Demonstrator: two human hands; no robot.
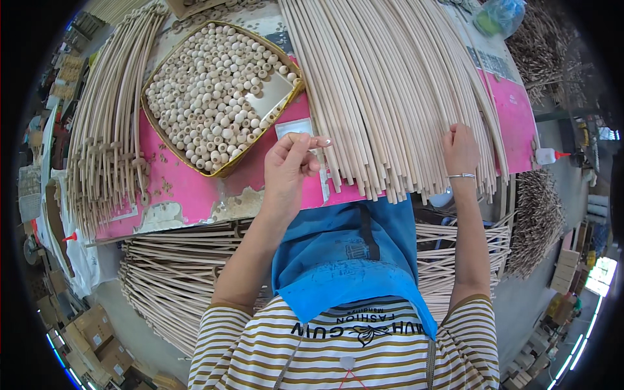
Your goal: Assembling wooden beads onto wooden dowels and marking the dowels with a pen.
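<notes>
While the right hand (460, 148) is pressed, fingers curled, onto the fanned bundle of pale rods (390, 91) on the pink table (195, 188), 1 rod end appears to be pinched between thumb and forefinger of the left hand (289, 166), though the tip is hard to make out. Should the right hand's pressure be eased, the overhanging rods could be dragged off the edge; the tray of wooden beads (214, 91) could be knocked by the left wrist.

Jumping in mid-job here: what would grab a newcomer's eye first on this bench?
A broad fan of pale wooden rods covers the pink tabletop at upper right, with the right hand resting on it. Left of that sits a yellow-rimmed tray heaped with wooden beads; the left hand hovers beside it.
</notes>
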